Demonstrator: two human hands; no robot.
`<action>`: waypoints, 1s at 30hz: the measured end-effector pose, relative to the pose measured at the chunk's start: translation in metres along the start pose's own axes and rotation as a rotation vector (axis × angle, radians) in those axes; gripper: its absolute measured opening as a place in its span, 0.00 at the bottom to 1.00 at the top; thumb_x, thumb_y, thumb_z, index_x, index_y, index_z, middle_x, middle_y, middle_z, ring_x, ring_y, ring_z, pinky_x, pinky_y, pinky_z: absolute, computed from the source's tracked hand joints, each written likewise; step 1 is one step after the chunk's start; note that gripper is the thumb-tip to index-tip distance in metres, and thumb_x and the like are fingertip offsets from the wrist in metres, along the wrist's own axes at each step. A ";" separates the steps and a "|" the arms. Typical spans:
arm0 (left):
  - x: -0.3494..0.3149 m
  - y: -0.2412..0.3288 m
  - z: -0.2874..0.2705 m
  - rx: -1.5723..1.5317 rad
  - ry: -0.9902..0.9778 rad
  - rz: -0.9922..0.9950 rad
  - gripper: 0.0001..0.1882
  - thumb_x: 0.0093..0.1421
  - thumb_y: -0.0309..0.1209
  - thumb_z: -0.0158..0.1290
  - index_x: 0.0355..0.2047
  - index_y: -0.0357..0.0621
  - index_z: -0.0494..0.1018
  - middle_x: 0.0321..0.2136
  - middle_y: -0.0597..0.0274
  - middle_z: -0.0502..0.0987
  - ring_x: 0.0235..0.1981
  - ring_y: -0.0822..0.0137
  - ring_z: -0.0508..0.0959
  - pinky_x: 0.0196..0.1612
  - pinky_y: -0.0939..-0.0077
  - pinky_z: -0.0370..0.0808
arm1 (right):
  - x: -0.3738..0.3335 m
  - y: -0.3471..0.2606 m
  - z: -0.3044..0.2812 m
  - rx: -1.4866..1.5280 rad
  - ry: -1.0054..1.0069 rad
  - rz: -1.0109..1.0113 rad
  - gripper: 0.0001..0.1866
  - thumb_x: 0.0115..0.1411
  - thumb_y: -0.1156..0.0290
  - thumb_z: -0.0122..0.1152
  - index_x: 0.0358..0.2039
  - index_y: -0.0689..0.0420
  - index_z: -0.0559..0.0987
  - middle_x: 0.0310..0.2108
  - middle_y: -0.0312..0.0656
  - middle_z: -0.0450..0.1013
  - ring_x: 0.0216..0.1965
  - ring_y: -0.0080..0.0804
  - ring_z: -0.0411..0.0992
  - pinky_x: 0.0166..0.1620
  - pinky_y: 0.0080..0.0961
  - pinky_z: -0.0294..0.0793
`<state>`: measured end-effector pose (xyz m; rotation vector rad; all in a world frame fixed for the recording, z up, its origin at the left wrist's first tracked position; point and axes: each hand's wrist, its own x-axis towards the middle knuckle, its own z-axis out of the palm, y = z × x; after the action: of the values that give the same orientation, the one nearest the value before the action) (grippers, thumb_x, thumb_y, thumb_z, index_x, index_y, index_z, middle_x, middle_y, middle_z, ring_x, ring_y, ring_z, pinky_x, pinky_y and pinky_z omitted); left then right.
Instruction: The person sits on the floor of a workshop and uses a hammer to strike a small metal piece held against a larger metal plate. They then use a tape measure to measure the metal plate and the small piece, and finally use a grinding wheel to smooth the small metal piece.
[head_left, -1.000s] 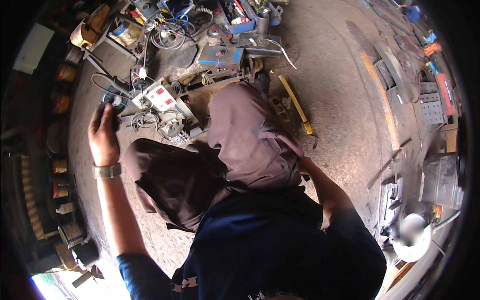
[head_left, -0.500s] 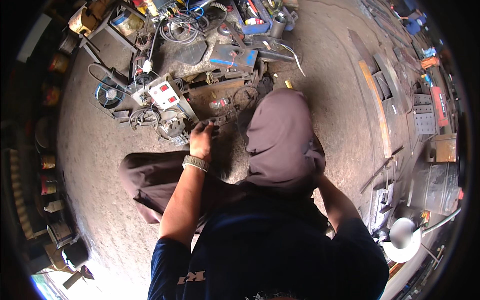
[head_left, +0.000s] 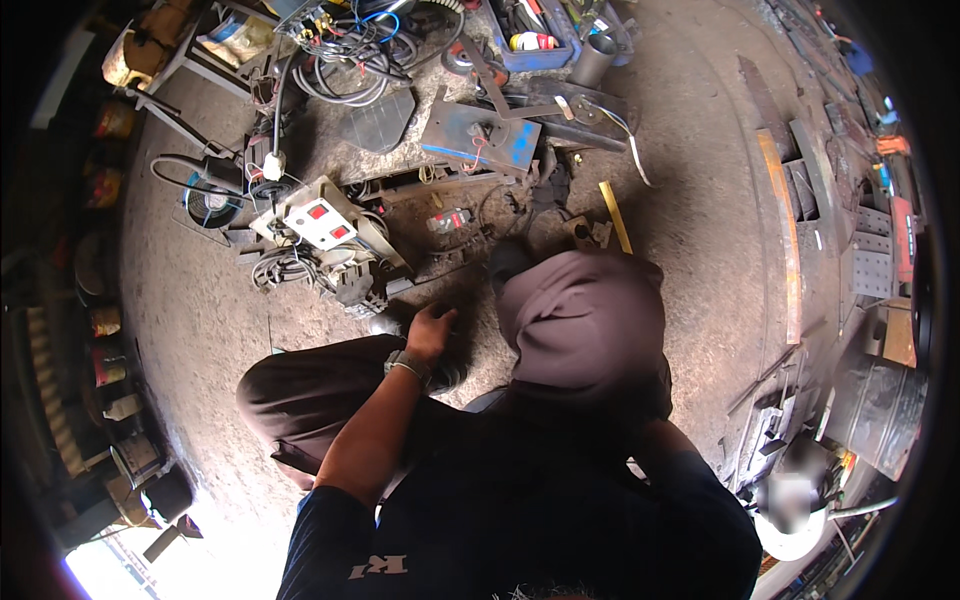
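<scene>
Left hand is low between the knees, back up, wristwatch on. Grip: fingers part curled, gap narrow. Can't see anything in it, but the palm is hidden, so can't tell if it holds something small. Right hand is out of sight behind the right knee; no call on that grip.

Key relation: grey metal block sits on the floor ahead and left of the left hand, near, not touching as far as I can see. Its long axis looks to run from far-left to near-right, roughly toward the hand. Left is clearly the nearer hand. Cable coil lies just left of the block; socket box with two red switches is just beyond, tilted. Small bottle, red-labelled by the look of it, lies on its side farther out, almost straight ahead of the left hand, axis mostly left-right.

Containers: blue toolbox at the far end has a red-and-white tube plus mixed hand tools. Grey metal cylinder stands just beside it; can't read the inside. White bucket near right: contents blurred.
</scene>
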<state>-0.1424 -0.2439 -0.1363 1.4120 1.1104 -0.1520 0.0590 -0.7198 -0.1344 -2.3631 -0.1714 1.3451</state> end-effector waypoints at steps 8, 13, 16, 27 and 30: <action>-0.003 0.017 0.017 0.198 -0.038 0.106 0.22 0.64 0.39 0.57 0.51 0.33 0.78 0.43 0.41 0.83 0.47 0.48 0.83 0.51 0.61 0.77 | -0.003 -0.020 -0.026 0.092 0.020 0.043 0.14 0.63 0.70 0.60 0.46 0.63 0.82 0.34 0.50 0.80 0.38 0.40 0.80 0.43 0.33 0.79; -0.016 0.036 0.015 0.235 0.010 0.152 0.22 0.64 0.40 0.57 0.50 0.34 0.78 0.43 0.41 0.83 0.47 0.48 0.83 0.52 0.61 0.77 | 0.010 -0.058 -0.047 0.132 0.045 -0.011 0.14 0.64 0.70 0.60 0.47 0.63 0.81 0.33 0.49 0.80 0.37 0.38 0.80 0.42 0.32 0.79; -0.015 0.031 0.016 0.294 0.082 0.173 0.23 0.64 0.41 0.58 0.50 0.34 0.78 0.44 0.41 0.83 0.49 0.47 0.82 0.53 0.60 0.77 | 0.025 -0.101 -0.070 0.153 0.082 -0.094 0.14 0.64 0.70 0.61 0.47 0.63 0.81 0.32 0.48 0.80 0.36 0.37 0.80 0.42 0.31 0.79; -0.023 0.052 0.026 0.467 -0.036 0.337 0.21 0.64 0.42 0.57 0.46 0.36 0.80 0.42 0.40 0.82 0.48 0.42 0.81 0.52 0.55 0.77 | 0.051 -0.386 -0.201 -0.135 0.403 -0.737 0.14 0.67 0.69 0.59 0.50 0.61 0.81 0.31 0.45 0.81 0.34 0.34 0.80 0.41 0.32 0.78; -0.031 0.065 0.025 0.456 -0.052 0.354 0.19 0.64 0.41 0.56 0.44 0.36 0.80 0.41 0.40 0.82 0.46 0.42 0.82 0.51 0.55 0.78 | 0.042 -0.457 -0.219 -0.452 0.466 -0.946 0.14 0.67 0.66 0.59 0.49 0.58 0.82 0.42 0.49 0.82 0.45 0.43 0.81 0.51 0.40 0.78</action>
<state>-0.1019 -0.2655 -0.0751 1.9771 0.7926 -0.1940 0.3098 -0.3565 0.1174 -2.3093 -1.3510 0.3110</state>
